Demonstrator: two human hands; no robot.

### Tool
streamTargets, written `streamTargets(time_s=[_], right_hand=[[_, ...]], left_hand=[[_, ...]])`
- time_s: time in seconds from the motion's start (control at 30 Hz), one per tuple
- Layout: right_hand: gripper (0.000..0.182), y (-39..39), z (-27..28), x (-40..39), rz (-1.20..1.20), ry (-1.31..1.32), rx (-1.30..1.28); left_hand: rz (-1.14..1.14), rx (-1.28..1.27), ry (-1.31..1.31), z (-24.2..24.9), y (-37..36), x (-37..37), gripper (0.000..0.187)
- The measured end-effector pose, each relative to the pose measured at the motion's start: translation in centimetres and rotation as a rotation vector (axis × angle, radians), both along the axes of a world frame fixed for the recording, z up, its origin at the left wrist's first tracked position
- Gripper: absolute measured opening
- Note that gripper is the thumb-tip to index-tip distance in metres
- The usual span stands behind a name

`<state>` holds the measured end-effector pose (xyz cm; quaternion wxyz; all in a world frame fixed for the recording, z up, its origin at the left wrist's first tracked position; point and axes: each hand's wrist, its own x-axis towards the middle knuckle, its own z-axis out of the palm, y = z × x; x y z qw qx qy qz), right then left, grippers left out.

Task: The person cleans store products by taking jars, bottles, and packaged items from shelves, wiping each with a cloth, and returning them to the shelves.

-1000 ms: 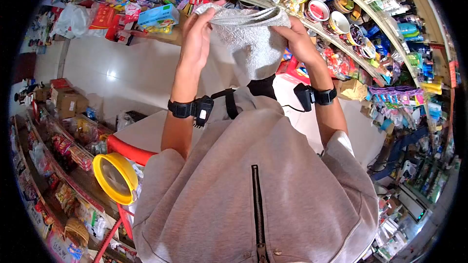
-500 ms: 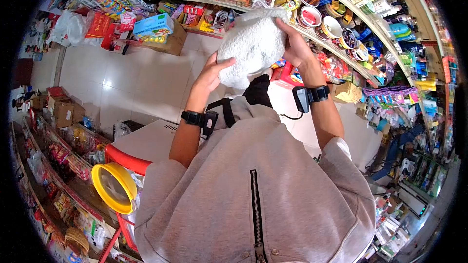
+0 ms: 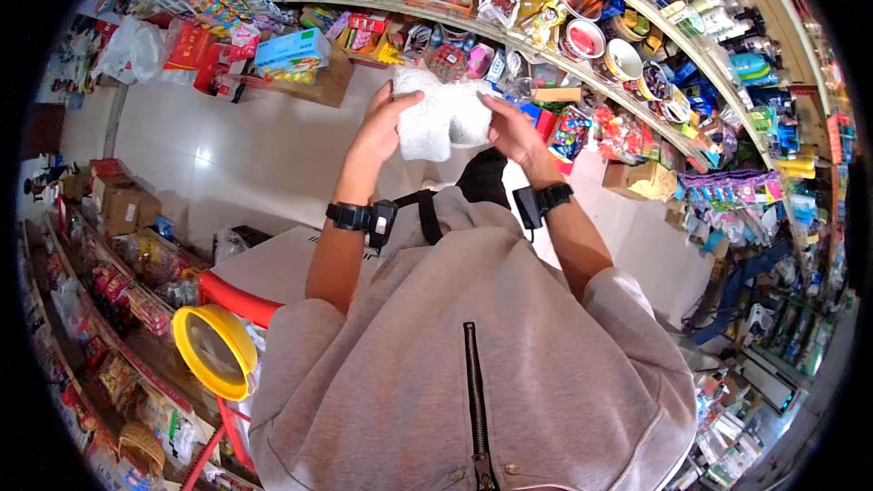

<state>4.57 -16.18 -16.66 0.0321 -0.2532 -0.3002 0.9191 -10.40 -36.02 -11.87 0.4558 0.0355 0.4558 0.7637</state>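
White cloth [image 3: 427, 123] is pinched at opposite sides by the bent fingers of the left hand [image 3: 377, 127] and right hand [image 3: 516, 132], near a stocked shelf [image 3: 496, 30]

Cloth [image 3: 437, 116]: white, matt, rough nap. Left of it, floor [image 3: 182, 141] glossy, smooth; beyond that floor, bag [image 3: 133, 50] thin crinkly plastic. Below cloth: shirt [image 3: 400, 336] matt knit fabric, zipper [image 3: 476, 400] shiny metal teeth. Lower left, yellow basin [image 3: 238, 345] smooth plastic.

Loads of open room over the floor [image 3: 245, 141] at nine from the left hand [image 3: 377, 132], tbh. Packed shelf [image 3: 364, 1] blocking twelve to two, blue box [image 3: 291, 51] near ten-thirty, yellow basin [image 3: 184, 352] around seven.
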Motion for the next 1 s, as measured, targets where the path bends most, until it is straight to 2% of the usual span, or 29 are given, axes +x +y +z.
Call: streamTargets(time_s=[0.03, 0.1, 0.17, 0.23, 0.3, 0.33, 0.37, 0.4, 0.43, 0.5, 0.57, 0.6, 0.63, 0.7, 0.77, 0.87, 1.0], right_hand=[[0.030, 0.8, 0.5, -0.4, -0.002, 0.003, -0.001], [0.027, 1.8, 3.3, -1.3, 0.158, -0.135, 0.510], [0.025, 3.0, 6.4, -2.5, 0.093, -0.121, 0.792], [0.024, 3.7, 10.0, -3.0, -0.117, 0.157, 0.725], [0.021, 3.0, 15.5, -2.5, -0.191, 0.331, 0.732], [0.027, 4.7, 15.5, -2.7, -0.155, 0.464, 0.818], [0.025, 4.2, 16.8, -3.2, -0.205, 0.531, 0.784], [0.023, 4.5, 16.6, -3.8, -0.225, 0.587, 0.775], [0.021, 4.9, 16.6, -4.5, -0.243, 0.648, 0.769], [0.015, 4.3, 18.0, -4.6, -0.322, 0.586, 0.745], [0.017, 5.8, 18.2, -4.7, -0.245, 0.567, 0.807], [0.018, 6.2, 18.8, -4.8, -0.206, 0.558, 0.838], [0.020, 6.2, 19.0, -5.9, -0.229, 0.663, 1.017], [0.025, 5.1, 21.1, -5.5, -0.199, 0.577, 0.862], [0.028, 5.2, 21.6, -5.6, -0.212, 0.513, 1.000], [0.028, 5.9, 21.5, -5.6, -0.176, 0.469, 1.124], [0.024, 6.2, 22.5, -5.5, -0.131, 0.398, 1.083]], left_hand=[[-0.002, -0.001, 0.003, 0.2, -0.2, -0.5, 0.043], [-0.013, -0.036, 0.166, 1.0, -0.1, -1.7, 0.046], [0.042, -0.006, 0.387, 2.9, 0.5, -2.7, 0.052], [0.161, 0.132, 0.665, 7.6, 0.7, -2.3, 0.058], [0.156, 0.191, 0.893, 10.2, 0.0, -3.3, 0.064], [0.171, 0.172, 1.108, 11.7, -0.1, -3.9, 0.065], [0.170, 0.171, 1.107, 13.0, -0.1, -4.0, 0.065], [0.195, 0.051, 1.209, 14.3, 0.0, -4.2, 0.066], [0.254, 0.047, 1.300, 15.2, 0.4, -4.4, 0.064], [0.391, 0.022, 1.475, 17.0, 1.2, -4.8, 0.059], [0.155, 0.013, 1.476, 17.3, 1.3, -5.9, 0.046], [0.200, 0.097, 1.415, 17.5, 1.8, -5.5, 0.035], [0.204, 0.100, 1.421, 17.6, 1.6, -5.7, 0.035], [0.140, 0.164, 1.286, 17.8, 1.6, -6.0, 0.039], [0.151, 0.164, 1.318, 17.4, 1.7, -6.4, 0.037], [0.186, 0.139, 1.225, 17.5, 1.5, -6.3, 0.029], [0.195, 0.068, 1.233, 19.0, 1.0, -6.8, 0.024]])
